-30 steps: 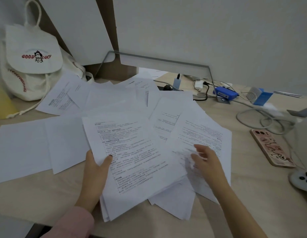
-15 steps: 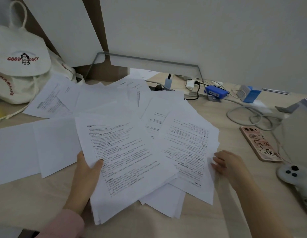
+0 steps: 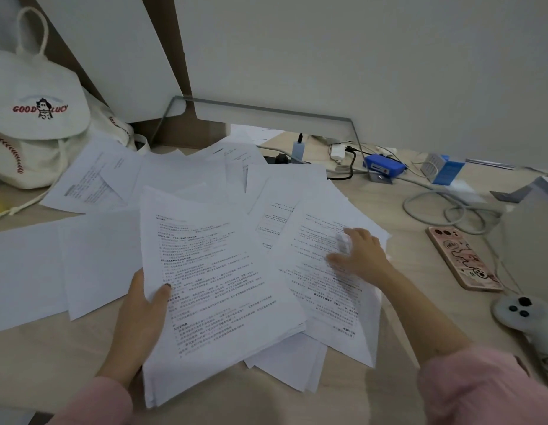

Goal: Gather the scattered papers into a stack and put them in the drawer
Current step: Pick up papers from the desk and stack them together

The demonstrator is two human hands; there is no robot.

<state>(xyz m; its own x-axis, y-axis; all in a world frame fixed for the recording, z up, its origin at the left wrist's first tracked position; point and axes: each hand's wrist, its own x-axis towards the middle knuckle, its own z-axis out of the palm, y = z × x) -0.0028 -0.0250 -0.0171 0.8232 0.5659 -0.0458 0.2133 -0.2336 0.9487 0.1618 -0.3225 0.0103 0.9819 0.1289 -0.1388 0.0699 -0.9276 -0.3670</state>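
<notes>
The stack [image 3: 217, 296] of printed pages is lifted at a slant off the tabletop [image 3: 52, 363], near the front edge, its lower corner pointing back toward the person. The left hand [image 3: 141, 314] grips it at the left edge: the thumb lies across the top page and the rest of the hand is curled underneath, out of sight. The pages are not squared; several edges fan out at the bottom.

Just to the right, partly tucked under the stack, lies a printed sheet [image 3: 322, 289] with more sheets below it. The right hand [image 3: 358, 256] rests palm down on it, its fingers [image 3: 343, 240] stretched out and spread over the text, holding nothing. They are blurred, so I cannot tell how firmly they press.

The other papers [image 3: 91, 179] are strewn over the middle and left of the tabletop, overlapping one another; a few blank sheets reach to the left edge of the view. Both arms wear pink sleeves [image 3: 481, 388].

Behind the papers at the left sits a white cloth bag [image 3: 36, 118] lettered GOOD LUCY in red. A thin metal stand [image 3: 266, 108] frames the back of the tabletop, with a blue box [image 3: 384, 168] and loose grey cables [image 3: 444, 207] beside it. To the right of the hand, well clear of the papers, lie a phone [image 3: 463, 259] in a pink case and a white controller [image 3: 521, 311].
</notes>
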